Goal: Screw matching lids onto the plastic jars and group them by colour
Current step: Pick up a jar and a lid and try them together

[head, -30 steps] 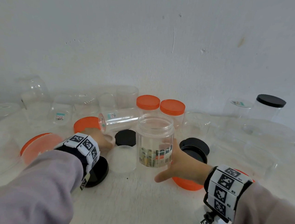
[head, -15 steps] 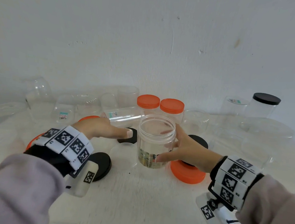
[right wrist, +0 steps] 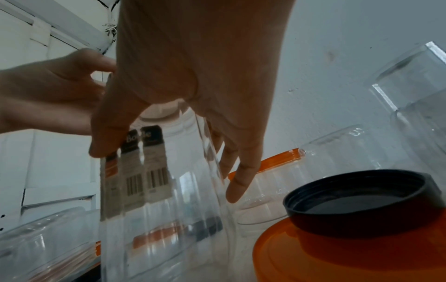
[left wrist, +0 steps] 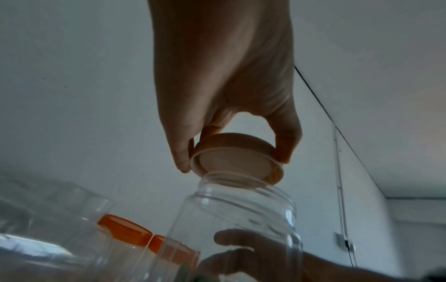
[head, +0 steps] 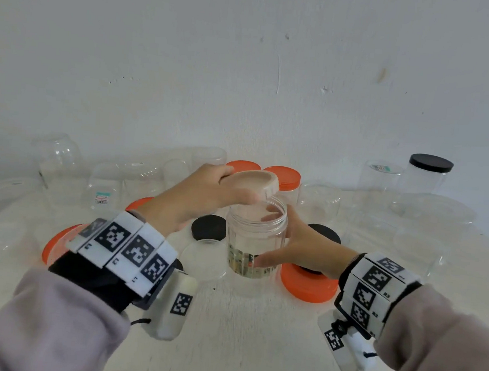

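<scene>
**A:** So what can't you actually make out here?

**B:** The printed label on the clear ribbed plastic jar [right wrist: 154, 190]: barcode's visible, small text is mush. The right hand's [head: 306, 247] fingers sit behind the jar, only seen through the plastic.

**A:** And the pale beige round lid [left wrist: 235, 158]?

**B:** Can't tell if it's touching the jar's rim or just above it. The left hand's [head: 204, 193] fingers cover part of its edge.

**A:** Anything cut off?

**B:** The black screw lid [right wrist: 359, 200] on the flat orange lid [right wrist: 337, 257] runs off the right wrist view. Clear empty jars at the back [head: 137, 176] blur together, can't count them.
</scene>
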Action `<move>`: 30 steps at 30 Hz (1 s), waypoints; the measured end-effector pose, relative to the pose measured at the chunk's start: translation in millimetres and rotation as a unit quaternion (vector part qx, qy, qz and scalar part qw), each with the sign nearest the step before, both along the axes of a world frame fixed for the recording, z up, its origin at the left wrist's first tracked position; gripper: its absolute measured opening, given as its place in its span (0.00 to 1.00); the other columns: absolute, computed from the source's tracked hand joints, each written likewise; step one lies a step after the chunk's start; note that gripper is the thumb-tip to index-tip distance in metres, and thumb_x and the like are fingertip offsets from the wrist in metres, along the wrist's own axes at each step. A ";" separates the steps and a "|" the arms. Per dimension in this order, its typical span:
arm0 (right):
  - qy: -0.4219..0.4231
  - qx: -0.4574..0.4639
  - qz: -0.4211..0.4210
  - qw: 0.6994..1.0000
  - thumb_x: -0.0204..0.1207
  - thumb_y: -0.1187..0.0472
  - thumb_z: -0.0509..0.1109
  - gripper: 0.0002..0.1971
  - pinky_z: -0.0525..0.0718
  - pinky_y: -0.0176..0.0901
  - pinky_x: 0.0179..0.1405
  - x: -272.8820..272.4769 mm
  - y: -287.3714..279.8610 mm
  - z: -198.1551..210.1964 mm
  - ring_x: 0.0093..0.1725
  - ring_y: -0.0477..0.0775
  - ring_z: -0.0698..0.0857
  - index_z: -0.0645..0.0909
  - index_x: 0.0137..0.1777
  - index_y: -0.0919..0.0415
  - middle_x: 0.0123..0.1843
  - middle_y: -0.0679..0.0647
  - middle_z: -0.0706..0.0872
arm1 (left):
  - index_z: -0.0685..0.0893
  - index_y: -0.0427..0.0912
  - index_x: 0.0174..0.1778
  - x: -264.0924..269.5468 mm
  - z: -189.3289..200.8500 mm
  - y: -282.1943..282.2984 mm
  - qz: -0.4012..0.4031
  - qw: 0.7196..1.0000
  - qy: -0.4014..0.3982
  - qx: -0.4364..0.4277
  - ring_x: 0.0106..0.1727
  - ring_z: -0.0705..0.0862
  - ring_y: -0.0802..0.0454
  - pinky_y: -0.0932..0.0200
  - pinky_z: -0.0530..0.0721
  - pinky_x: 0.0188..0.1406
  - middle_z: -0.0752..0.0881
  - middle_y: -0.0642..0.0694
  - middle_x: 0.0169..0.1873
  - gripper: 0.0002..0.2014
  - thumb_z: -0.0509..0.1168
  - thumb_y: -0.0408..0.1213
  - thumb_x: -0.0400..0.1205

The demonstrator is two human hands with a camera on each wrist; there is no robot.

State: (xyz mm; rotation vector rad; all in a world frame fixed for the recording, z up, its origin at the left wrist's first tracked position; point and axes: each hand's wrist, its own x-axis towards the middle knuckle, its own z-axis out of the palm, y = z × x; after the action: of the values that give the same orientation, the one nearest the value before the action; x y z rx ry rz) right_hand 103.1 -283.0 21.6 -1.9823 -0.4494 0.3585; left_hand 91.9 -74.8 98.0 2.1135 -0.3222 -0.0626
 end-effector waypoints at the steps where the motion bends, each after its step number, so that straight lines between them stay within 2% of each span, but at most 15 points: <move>1: 0.001 0.000 0.000 1.000 0.62 0.59 0.86 0.51 0.77 0.21 0.51 0.1 0.4 -0.5 0.65 0.32 0.74 0.55 0.78 0.42 0.67 0.34 0.74 | 0.84 0.45 0.55 -3.1 -0.4 -4.9 -0.015 1.000 -0.018 0.010 0.49 0.82 0.53 0.58 0.76 0.47 0.83 0.45 0.49 0.36 0.71 0.65 0.56; 3: 0.001 0.003 0.000 1.000 0.62 0.59 0.86 0.53 0.77 0.29 0.58 -0.1 1.0 -1.2 0.70 0.38 0.74 0.54 0.80 0.44 0.70 0.38 0.75 | 0.84 0.51 0.53 -5.3 -3.8 -11.2 -0.023 0.999 -0.034 0.029 0.55 0.82 0.50 0.57 0.78 0.49 0.82 0.45 0.55 0.31 0.72 0.64 0.57; 5: 0.000 0.009 0.004 1.000 0.63 0.61 0.86 0.53 0.78 0.29 0.57 -1.5 1.6 -1.0 0.72 0.42 0.74 0.53 0.80 0.44 0.71 0.38 0.74 | 0.79 0.63 0.48 -6.3 -8.5 -14.2 -0.015 0.998 -0.039 0.045 0.58 0.77 0.63 0.62 0.77 0.51 0.77 0.58 0.55 0.24 0.73 0.63 0.57; 6: 0.000 0.016 0.008 1.000 0.64 0.62 0.85 0.52 0.79 0.27 0.54 -2.4 1.8 -0.9 0.72 0.39 0.74 0.54 0.79 0.42 0.70 0.35 0.75 | 0.77 0.66 0.49 -6.6 -10.4 -14.8 -0.013 0.998 -0.039 0.054 0.58 0.75 0.67 0.65 0.76 0.53 0.74 0.62 0.55 0.24 0.73 0.62 0.58; 7: -0.005 0.024 0.015 1.000 0.65 0.64 0.85 0.50 0.80 0.24 0.51 -3.2 1.7 -0.8 0.69 0.33 0.76 0.55 0.77 0.38 0.67 0.30 0.77 | 0.78 0.64 0.57 -6.8 -12.3 -15.0 -0.011 0.997 -0.039 0.064 0.60 0.73 0.67 0.64 0.76 0.57 0.73 0.62 0.57 0.29 0.73 0.61 0.59; 8: -0.011 0.030 0.024 0.999 0.66 0.67 0.84 0.49 0.79 0.21 0.49 -3.7 1.5 -0.9 0.65 0.27 0.77 0.56 0.73 0.33 0.63 0.25 0.78 | 0.76 0.59 0.68 -6.2 -13.7 -15.0 -0.008 0.996 -0.039 0.076 0.64 0.72 0.64 0.61 0.75 0.62 0.71 0.60 0.62 0.38 0.72 0.61 0.59; 9: -0.018 0.034 0.032 0.999 0.66 0.69 0.83 0.48 0.78 0.18 0.48 -3.8 1.6 -0.8 0.61 0.22 0.77 0.56 0.70 0.31 0.60 0.23 0.78 | 0.70 0.54 0.77 -6.4 -14.2 -15.3 -0.001 0.996 -0.038 0.086 0.68 0.70 0.61 0.59 0.72 0.67 0.68 0.59 0.66 0.47 0.72 0.62 0.59; 11: -0.025 0.037 0.038 0.998 0.67 0.70 0.82 0.47 0.77 0.17 0.48 -3.4 1.6 -0.7 0.58 0.19 0.76 0.56 0.68 0.29 0.62 0.25 0.76 | 0.64 0.49 0.82 -6.4 -14.6 -14.4 0.002 0.995 -0.039 0.088 0.71 0.67 0.60 0.59 0.69 0.69 0.65 0.58 0.70 0.53 0.71 0.63 0.59; 16: -0.019 0.031 0.024 0.999 0.65 0.65 0.84 0.52 0.78 0.20 0.50 -1.0 0.3 -3.6 0.60 0.21 0.76 0.52 0.76 0.35 0.68 0.33 0.75 | 0.65 0.50 0.81 -7.4 -19.4 -11.1 -0.005 0.996 -0.036 0.082 0.74 0.68 0.58 0.52 0.72 0.75 0.66 0.57 0.74 0.52 0.72 0.63 0.60; 19: -0.011 0.021 0.014 1.000 0.64 0.63 0.85 0.53 0.78 0.19 0.49 0.1 -0.6 -3.8 0.62 0.24 0.75 0.52 0.78 0.37 0.68 0.32 0.75 | 0.68 0.56 0.75 -7.9 -22.4 -9.8 -0.009 0.997 -0.040 0.064 0.71 0.70 0.58 0.55 0.74 0.71 0.67 0.59 0.68 0.45 0.72 0.61 0.61; 21: -0.008 0.012 0.010 1.000 0.64 0.62 0.85 0.54 0.79 0.21 0.50 -0.4 0.1 -2.6 0.65 0.28 0.75 0.51 0.80 0.40 0.69 0.34 0.74 | 0.67 0.56 0.77 -6.9 -24.6 -8.3 -0.010 0.998 -0.035 0.052 0.71 0.70 0.59 0.57 0.74 0.69 0.67 0.59 0.68 0.46 0.73 0.60 0.61; 24: -0.006 -0.004 0.008 1.000 0.64 0.61 0.85 0.55 0.79 0.24 0.54 -2.3 0.1 0.3 0.70 0.35 0.73 0.50 0.81 0.42 0.71 0.35 0.73 | 0.68 0.63 0.71 -6.3 -29.1 -7.8 -0.020 0.998 -0.029 0.047 0.71 0.70 0.60 0.63 0.74 0.65 0.68 0.62 0.66 0.41 0.73 0.60 0.61; 25: -0.006 -0.014 0.013 1.000 0.64 0.61 0.86 0.55 0.78 0.24 0.55 -2.9 -1.0 2.4 0.71 0.36 0.72 0.50 0.81 0.41 0.71 0.34 0.72 | 0.67 0.62 0.72 -6.3 -30.9 -7.7 -0.022 0.999 -0.027 0.040 0.71 0.70 0.60 0.62 0.74 0.66 0.68 0.61 0.67 0.43 0.74 0.61 0.60; 27: 0.003 -0.032 0.025 0.999 0.63 0.59 0.86 0.56 0.74 0.29 0.63 -3.7 -6.6 10.7 0.74 0.39 0.70 0.50 0.81 0.39 0.74 0.34 0.70 | 0.60 0.56 0.81 -4.9 -35.4 -6.1 -0.024 1.000 -0.014 0.010 0.73 0.69 0.60 0.57 0.73 0.71 0.66 0.60 0.72 0.56 0.77 0.62 0.57; 30: 0.006 -0.041 0.024 0.999 0.60 0.55 0.87 0.60 0.67 0.49 0.78 -5.6 -19.2 34.8 0.79 0.44 0.64 0.47 0.82 0.39 0.80 0.37 0.63 | 0.49 0.57 0.84 -3.0 -42.1 -0.6 -0.029 0.999 0.021 -0.040 0.75 0.68 0.60 0.57 0.72 0.71 0.66 0.65 0.71 0.64 0.81 0.57 0.57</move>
State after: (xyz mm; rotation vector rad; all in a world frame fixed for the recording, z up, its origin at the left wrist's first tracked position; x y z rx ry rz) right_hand 97.5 -302.2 56.5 -2.0512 -0.4808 0.4247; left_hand 89.0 -75.4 55.9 2.0219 -0.3553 -0.1256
